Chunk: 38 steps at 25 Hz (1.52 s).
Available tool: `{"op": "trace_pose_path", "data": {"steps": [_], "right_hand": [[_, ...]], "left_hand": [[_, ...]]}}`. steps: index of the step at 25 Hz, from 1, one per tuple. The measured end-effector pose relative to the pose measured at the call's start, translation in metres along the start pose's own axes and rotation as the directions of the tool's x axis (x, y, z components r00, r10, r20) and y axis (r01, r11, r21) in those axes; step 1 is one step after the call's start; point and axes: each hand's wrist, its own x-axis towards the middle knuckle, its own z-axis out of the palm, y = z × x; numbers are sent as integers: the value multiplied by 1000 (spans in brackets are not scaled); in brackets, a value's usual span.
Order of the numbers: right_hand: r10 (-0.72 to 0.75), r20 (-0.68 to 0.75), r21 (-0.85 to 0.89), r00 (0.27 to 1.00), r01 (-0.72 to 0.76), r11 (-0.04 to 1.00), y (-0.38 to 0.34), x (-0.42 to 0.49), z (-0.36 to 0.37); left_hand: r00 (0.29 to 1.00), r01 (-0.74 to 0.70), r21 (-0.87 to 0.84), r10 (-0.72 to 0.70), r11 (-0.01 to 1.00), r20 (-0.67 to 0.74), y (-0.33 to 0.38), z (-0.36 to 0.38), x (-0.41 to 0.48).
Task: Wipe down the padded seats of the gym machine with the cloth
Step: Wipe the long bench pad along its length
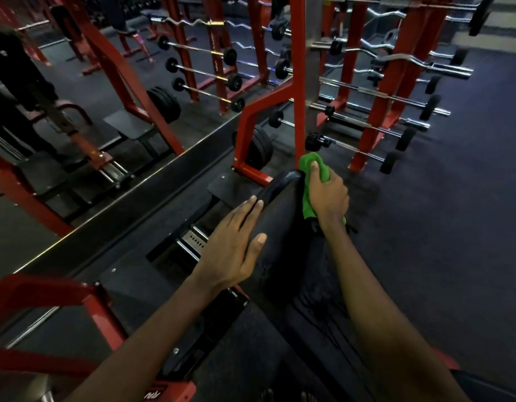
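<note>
Now right hand (327,195) squeezes green cloth (309,181), rubbing right side of black padded seat (280,224). Left hand (233,245) flat, fingers straight, resting on seat's left edge.

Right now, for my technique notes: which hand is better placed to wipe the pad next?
Right hand: it grips the green cloth at the far edge of the pad. The left hand rests flat on it, holding nothing.

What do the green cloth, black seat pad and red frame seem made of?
The cloth: soft matte fabric, perhaps microfibre; it bunches in the right hand. The pad: likely vinyl over foam; smooth, faint sheen on its rounded end. The frame: painted metal, by its glossy red square tubing.
</note>
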Motion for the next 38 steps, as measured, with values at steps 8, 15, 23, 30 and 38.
{"op": "trace_pose_path", "data": {"steps": [8,15,23,30,38], "right_hand": [[-642,96,-132,760,649,749,-17,-11,14],[-482,-39,22,875,483,875,37,-97,9],[-740,288,-24,608,777,629,86,-196,-3],[-809,278,-34,517,847,530,83,-202,10],[-789,314,-83,528,843,532,21,-195,31]], "left_hand": [[1000,-7,-71,7,997,-11,-5,4,-1],[998,3,-106,3,994,61,-3,-6,7],[915,-160,-20,156,987,373,-13,-4,91],[858,-230,56,175,972,483,-7,10,128],[858,-157,9,132,988,496,-4,7,131]]}}
